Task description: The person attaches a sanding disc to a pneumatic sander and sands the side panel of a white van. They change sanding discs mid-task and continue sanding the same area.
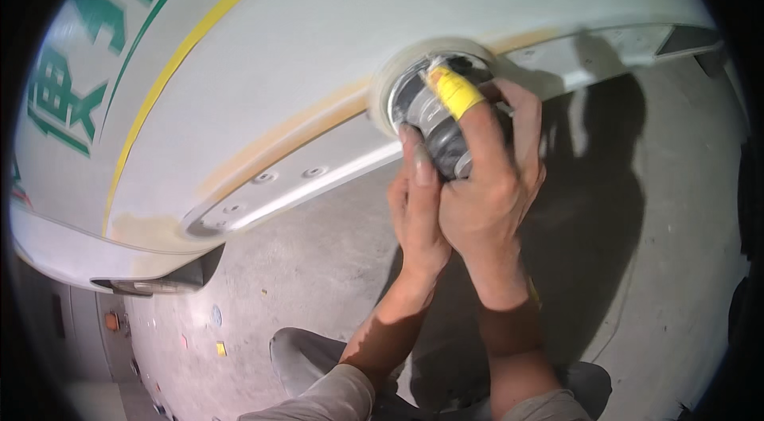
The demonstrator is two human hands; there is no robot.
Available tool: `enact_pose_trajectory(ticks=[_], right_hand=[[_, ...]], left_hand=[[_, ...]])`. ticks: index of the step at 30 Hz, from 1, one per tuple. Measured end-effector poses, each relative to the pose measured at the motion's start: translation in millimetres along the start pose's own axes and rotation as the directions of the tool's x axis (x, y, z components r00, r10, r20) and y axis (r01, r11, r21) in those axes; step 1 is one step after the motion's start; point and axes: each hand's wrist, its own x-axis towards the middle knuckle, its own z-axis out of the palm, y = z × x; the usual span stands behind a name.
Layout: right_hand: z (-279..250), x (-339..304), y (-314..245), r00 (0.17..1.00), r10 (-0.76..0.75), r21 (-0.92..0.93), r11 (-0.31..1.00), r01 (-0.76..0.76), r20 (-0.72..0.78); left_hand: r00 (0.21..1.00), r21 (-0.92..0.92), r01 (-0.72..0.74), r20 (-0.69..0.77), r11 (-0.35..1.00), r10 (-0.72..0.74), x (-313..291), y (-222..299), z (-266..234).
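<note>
Both hands grip a round power sander (430, 112), its wide pale disc (383, 107) against the lower edge of a white vehicle body panel (318, 39). My left hand (418, 210) closes round the sander's near side, thumb up along it. From the right, my right hand (497, 166) wraps over the dark body of the tool. Yellow tape (456, 92) is wound about its index finger. A tan, sanded-looking strip (294, 134) runs along the panel's edge on both sides of the disc. The palms hide much of the tool's body.
Below the panel runs a sill (310, 174) with several round fittings. A yellow tape line (171, 71) and green lettering (103, 15) mark the panel at left. My bent knee (306, 353) is near the grey concrete floor (302, 278), where small scraps lie. A dark shadow falls at right.
</note>
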Motion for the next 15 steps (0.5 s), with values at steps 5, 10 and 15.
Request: enact_pose_trajectory(ticks=[5,10,15], right_hand=[[40,-32,-57,0.976,-0.177,0.103,0.981,0.165,0.125],[84,-73,-121,0.913,-0.293,0.172,0.952,0.252,0.283],[125,-92,-171,0.897,-0.41,0.081,0.912,0.402,0.162]], left_hand=[[0.986,0.017,-0.084,-0.14,0.996,0.086,-25,35,-78],[0.951,0.025,-0.14,-0.274,0.99,0.142,-44,71,-148],[0.903,0.049,-0.181,-0.388,0.982,0.186,-47,93,-169]])
